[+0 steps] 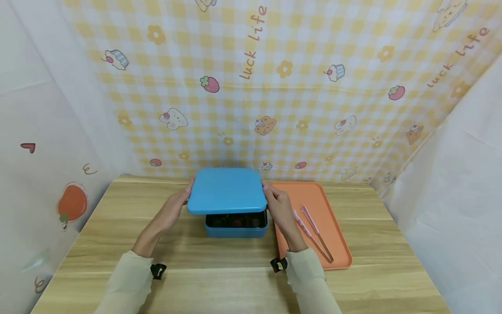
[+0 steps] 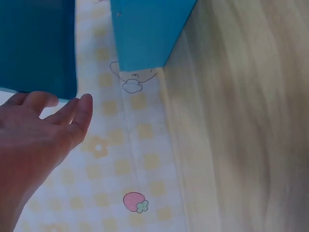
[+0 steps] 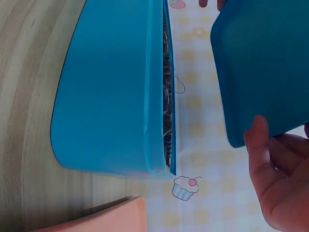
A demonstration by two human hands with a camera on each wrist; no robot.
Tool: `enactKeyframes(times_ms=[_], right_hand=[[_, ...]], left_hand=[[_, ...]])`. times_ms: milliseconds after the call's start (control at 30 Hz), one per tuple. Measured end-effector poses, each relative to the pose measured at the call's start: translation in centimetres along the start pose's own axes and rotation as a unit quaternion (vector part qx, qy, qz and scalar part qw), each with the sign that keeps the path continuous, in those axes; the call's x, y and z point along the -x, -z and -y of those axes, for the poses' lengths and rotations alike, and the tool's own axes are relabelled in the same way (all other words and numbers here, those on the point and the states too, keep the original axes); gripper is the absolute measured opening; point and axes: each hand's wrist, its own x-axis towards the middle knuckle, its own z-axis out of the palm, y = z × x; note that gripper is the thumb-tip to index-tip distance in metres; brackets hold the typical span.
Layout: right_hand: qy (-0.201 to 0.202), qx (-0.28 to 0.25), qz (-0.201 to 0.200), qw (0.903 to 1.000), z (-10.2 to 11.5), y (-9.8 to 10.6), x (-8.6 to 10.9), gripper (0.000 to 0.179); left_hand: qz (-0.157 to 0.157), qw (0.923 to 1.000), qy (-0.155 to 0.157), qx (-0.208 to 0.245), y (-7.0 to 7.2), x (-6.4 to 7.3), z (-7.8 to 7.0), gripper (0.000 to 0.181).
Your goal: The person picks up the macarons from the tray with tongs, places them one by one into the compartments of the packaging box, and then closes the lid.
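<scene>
A light blue lid (image 1: 226,190) is held above a blue rectangular box (image 1: 236,232). My left hand (image 1: 175,210) grips the lid's left edge. At the opposite edge, my right hand (image 1: 281,208) holds the lid between thumb and fingers. In the right wrist view, a gap separates the raised lid (image 3: 270,67) from the box (image 3: 106,96). Dark contents with dull green and red spots show inside the box's front opening in the head view; the lid hides the rest.
An orange tray (image 1: 337,235) lies to the right of the box, close beside my right forearm. On it rests a pair of slender sticks (image 1: 319,244) with pink patterned ends. A yellow checked cloth (image 1: 298,104) hangs behind the wooden table (image 1: 219,292).
</scene>
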Motion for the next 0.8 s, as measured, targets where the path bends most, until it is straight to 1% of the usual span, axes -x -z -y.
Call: enactKeyframes(times_ms=[100, 167, 233, 300, 400, 567, 800], right_hand=[[0.006, 0.026, -0.001, 0.9996, 0.1, -0.1, 0.1, 0.038], [0.007, 0.036, 0.003, 0.9993, 0.1, -0.2, 0.1, 0.039], [0.006, 0.045, 0.005, 0.9989, -0.1, -0.3, 0.2, 0.041], [0.004, 0.051, 0.006, 0.9986, -0.3, -0.3, 0.2, 0.042], [0.001, 0.058, 0.011, 0.9982, -1.0, -0.2, 0.1, 0.043], [0.000, 0.057, 0.026, 0.9980, -1.9, -0.2, -0.2, 0.044], [-0.003, 0.077, 0.014, 0.9969, -2.8, -0.5, -0.4, 0.047]], left_hand=[[-0.001, 0.9999, -0.008, 0.008, -0.4, -0.1, 0.4, 0.059], [-0.002, 0.9999, -0.009, 0.015, -0.6, -0.1, 0.6, 0.059], [-0.005, 0.9997, 0.000, 0.024, -0.8, -0.2, 0.6, 0.059], [-0.009, 0.9996, 0.012, 0.022, -1.0, -0.3, 0.5, 0.061], [-0.015, 0.9993, 0.033, 0.008, -1.3, -0.6, 0.3, 0.062], [-0.024, 0.9981, 0.053, -0.017, -2.0, -1.1, 0.3, 0.062], [-0.049, 0.9930, 0.083, -0.068, -3.5, -1.9, 0.7, 0.063]])
